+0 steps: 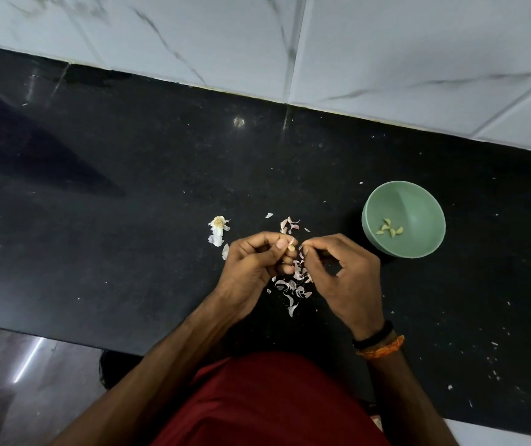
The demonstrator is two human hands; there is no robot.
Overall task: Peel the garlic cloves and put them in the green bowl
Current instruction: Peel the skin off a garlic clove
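Clove: your left hand (251, 262) pinches a small pale-yellow garlic clove (290, 248) between thumb and fingertips, approx frame centre. Only its tip shows; rest hidden by fingers.
Clove axis: can't tell for sure; the visible end points right, toward your other hand.
Left hand: fingers curled in tight, thumb on top of the clove, clamped on it.
Right hand: your right hand (344, 275) sits just beside the left, fingertips nearly meeting it. Thumb + forefinger pinch a scrap of papery skin (301, 247) at the clove's end; other fingers loosely curled.
Peels: pinkish-white peels (293, 289) lie on the counter between and below your hands, more just above them.
Garlic head leftover: white root end w/ husk (218, 227), left of and above your left hand.
Green bowl: green bowl (403, 219) at centre-right of frame, near your right hand but apart from it, upright.
Peeled cloves: a few peeled cloves (389, 229) in the bowl's bottom, clustered.
Counter: black counter (129, 236) w/ white specks; marble-look wall tiles (386, 43) across the top of frame.
Wrist: black and orange bands (378, 344) on your right wrist.
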